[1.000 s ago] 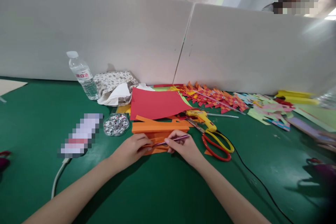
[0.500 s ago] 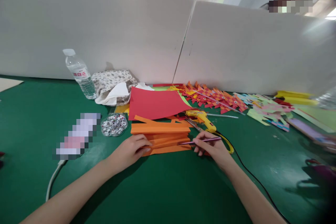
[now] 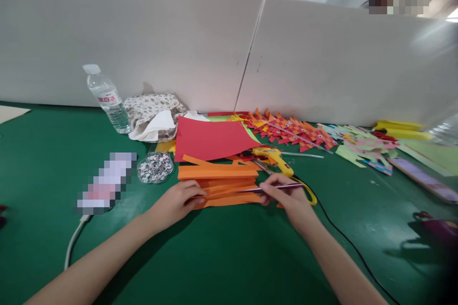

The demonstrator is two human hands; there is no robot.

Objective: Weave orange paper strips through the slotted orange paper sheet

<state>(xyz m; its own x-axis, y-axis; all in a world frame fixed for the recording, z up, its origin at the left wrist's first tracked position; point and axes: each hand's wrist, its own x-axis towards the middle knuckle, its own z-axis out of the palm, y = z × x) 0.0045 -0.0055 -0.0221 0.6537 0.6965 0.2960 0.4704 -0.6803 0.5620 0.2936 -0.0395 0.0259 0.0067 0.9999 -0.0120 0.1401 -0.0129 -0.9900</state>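
Observation:
A pleated sheet of orange paper [image 3: 218, 183] lies on the green table in front of me. My left hand [image 3: 182, 196] is at its left end, with the thumb and curled fingers pinching the lower folds. Between the thumb and fingers of my right hand [image 3: 286, 194] is a slim purple pen [image 3: 295, 186]. Its tip points left and reaches over the paper's folds. The fingers of that hand are by the paper's right edge. Behind the pleats lies a red sheet [image 3: 214, 138], and loose orange strips [image 3: 196, 159] rest between the two.
A yellow glue gun [image 3: 274, 158] and scissors [image 3: 311, 195] lie beyond my right hand, near a black cord [image 3: 332, 228]. Leftward are a case of googly eyes [image 3: 155, 167], a phone [image 3: 107, 181] and a water bottle [image 3: 109, 100]. Woven paper fish [image 3: 293, 128] lie by the partition [image 3: 161, 43].
My right hand and the pen have shifted slightly left, so the pen reaches a little farther over the folds. My left hand stays at the paper's left end.

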